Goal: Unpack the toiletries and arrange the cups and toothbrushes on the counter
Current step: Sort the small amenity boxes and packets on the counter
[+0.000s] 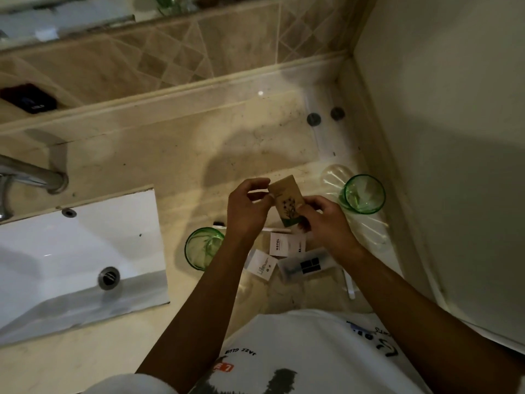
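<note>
Landmark is the sink (pixel 79 260), white, set into the beige counter (pixel 170 155). Tap (pixel 31 174) sits just behind the sink's back edge. Just right of the sink, near the counter's front: green cup (pixel 203 247), upright, partly behind the left forearm. Further right of the sink, held above the counter: brown carton (pixel 287 201) with a flower print, tilted. Left hand (pixel 248 207) pinches the carton's upper left corner with fingertips. Right hand (pixel 326 220) grips its lower right end, fingers curled around it. On the counter below the hands: white packets (pixel 277 245), one reading HOTEL, touching or overlapping, plus a clear pouch (pixel 308 265) with a dark label. Farthest right from the sink, near the wall (pixel 440 137): second green cup (pixel 365 193), upright. No toothbrush clearly identifiable; a thin white stick (pixel 277 230) lies under the carton, can't tell what it is.
</note>
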The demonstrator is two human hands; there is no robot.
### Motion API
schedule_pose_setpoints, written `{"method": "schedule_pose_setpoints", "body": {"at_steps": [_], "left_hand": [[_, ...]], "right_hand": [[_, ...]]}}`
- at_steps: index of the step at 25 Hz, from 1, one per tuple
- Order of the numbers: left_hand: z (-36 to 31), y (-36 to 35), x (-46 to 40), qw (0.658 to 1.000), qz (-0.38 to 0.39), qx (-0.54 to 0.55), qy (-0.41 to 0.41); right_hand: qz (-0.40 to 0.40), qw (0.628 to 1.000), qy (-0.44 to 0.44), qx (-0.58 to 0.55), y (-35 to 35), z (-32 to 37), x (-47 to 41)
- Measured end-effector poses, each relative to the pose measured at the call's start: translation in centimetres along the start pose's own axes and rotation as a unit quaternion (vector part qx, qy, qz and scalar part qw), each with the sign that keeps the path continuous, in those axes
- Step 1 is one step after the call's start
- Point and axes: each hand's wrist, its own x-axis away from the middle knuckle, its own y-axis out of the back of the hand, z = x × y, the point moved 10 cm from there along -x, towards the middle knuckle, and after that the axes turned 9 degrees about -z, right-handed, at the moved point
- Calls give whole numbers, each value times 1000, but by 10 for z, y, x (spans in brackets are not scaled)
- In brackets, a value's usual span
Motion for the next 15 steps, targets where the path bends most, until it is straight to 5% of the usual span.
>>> {"method": "schedule_pose_setpoints", "body": {"at_steps": [15], "left_hand": [[25, 7, 27, 999, -3, -11, 50]], "right_hand": [[-18, 1000, 2, -15, 6, -14, 11]]}}
